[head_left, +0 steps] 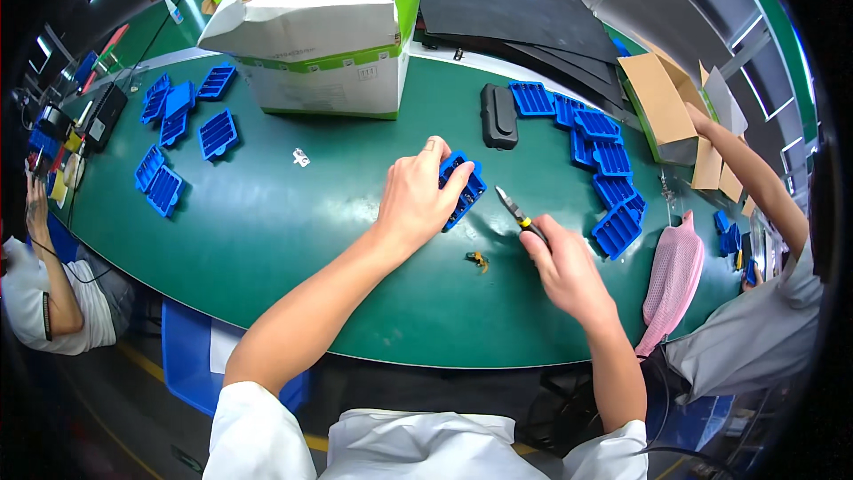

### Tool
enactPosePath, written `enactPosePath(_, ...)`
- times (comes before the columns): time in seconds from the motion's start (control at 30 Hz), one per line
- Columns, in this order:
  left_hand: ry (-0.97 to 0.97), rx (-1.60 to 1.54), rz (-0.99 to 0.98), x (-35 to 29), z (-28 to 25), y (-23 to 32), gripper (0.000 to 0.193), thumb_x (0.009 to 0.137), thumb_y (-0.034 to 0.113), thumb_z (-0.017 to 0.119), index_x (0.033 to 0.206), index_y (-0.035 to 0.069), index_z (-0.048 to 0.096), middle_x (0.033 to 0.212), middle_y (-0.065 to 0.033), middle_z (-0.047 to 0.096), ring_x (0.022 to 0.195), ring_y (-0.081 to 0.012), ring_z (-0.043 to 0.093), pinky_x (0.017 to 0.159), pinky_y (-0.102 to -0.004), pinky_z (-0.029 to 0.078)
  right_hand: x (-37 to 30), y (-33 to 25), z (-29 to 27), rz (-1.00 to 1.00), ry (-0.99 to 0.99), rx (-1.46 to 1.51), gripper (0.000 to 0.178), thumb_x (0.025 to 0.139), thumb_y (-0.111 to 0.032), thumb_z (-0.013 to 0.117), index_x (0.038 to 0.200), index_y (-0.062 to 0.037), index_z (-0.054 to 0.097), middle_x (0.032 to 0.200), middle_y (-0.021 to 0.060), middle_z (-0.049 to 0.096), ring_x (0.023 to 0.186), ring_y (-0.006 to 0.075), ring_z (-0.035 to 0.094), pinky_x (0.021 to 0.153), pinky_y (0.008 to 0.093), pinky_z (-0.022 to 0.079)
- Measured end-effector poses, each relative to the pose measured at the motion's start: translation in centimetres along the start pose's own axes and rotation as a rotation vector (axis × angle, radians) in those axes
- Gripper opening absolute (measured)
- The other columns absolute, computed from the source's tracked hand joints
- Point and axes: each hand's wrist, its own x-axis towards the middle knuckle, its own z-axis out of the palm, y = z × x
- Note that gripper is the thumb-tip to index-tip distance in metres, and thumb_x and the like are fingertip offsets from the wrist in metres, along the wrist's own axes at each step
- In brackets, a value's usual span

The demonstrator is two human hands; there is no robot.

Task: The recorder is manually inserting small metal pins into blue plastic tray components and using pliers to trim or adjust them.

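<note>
Blue tray (464,188) under left hand (416,200): moulded plastic, slight sheen. Pliers (515,209) in right hand (564,267): bare metal tips, yellow-black plastic grip. Table (267,231): smooth green mat, soft glare. Box (324,44): white cardboard, matt. Black sheets (515,9): matt, foam-like. Pink cloth (673,280): mesh weave.

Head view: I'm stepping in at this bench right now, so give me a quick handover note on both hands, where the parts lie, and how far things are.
Left hand: grips a blue ribbed tray, holding it on the green table.
Right hand: holds small pliers, tips pointing at that tray but apart from it.
Parts: a curved row of blue trays lies to the right, beside a black oblong part; a looser group of blue trays lies far left. A small dark bit lies between the hands.
Done or left: which trays are finished cannot be told; the one in hand is under work.
</note>
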Motion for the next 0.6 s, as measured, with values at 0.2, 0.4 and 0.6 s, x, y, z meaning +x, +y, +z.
enactPosePath(0.2, 0.073, -0.208, 0.011, -0.15, 1.02, -0.64, 0.029, 0.09, 0.024, 0.061, 0.083, -0.004, 0.058, 0.067, -0.0225, 0.061, 0.063, -0.0367, 0.062, 0.06, -0.042, 0.047, 0.15, -0.39, 0.54, 0.004, 0.027, -0.079, 0.027, 0.094, -0.025, 0.056, 0.089, 0.0023, 0.056, 0.068, 0.0226, 0.057, 0.065, 0.0427, 0.054, 0.058, 0.0462, 0.04)
enactPosePath(0.4, 0.116, -0.265, 0.059, -0.28, 0.7, -0.23, 0.026, 0.093, 0.018, 0.057, 0.08, -0.005, 0.059, 0.063, -0.0213, 0.058, 0.058, -0.0347, 0.06, 0.056, -0.041, 0.045, 0.25, -1.12, 0.58, 0.013, 0.026, -0.188, 0.029, 0.094, -0.029, 0.056, 0.09, 0.0001, 0.059, 0.07, 0.0224, 0.061, 0.07, 0.0435, 0.058, 0.062, 0.0503, 0.043)
enactPosePath(0.6, 0.108, -0.273, 0.182, 0.17, 0.46, -0.67, 0.022, 0.094, 0.015, 0.055, 0.087, -0.005, 0.06, 0.068, -0.0179, 0.059, 0.058, -0.0244, 0.056, 0.058, -0.0338, 0.044, 0.42, -1.24, 0.64, 0.025, 0.017, -0.197, 0.028, 0.094, -0.028, 0.056, 0.09, -0.0004, 0.06, 0.069, 0.0214, 0.061, 0.069, 0.0434, 0.059, 0.062, 0.0504, 0.043)
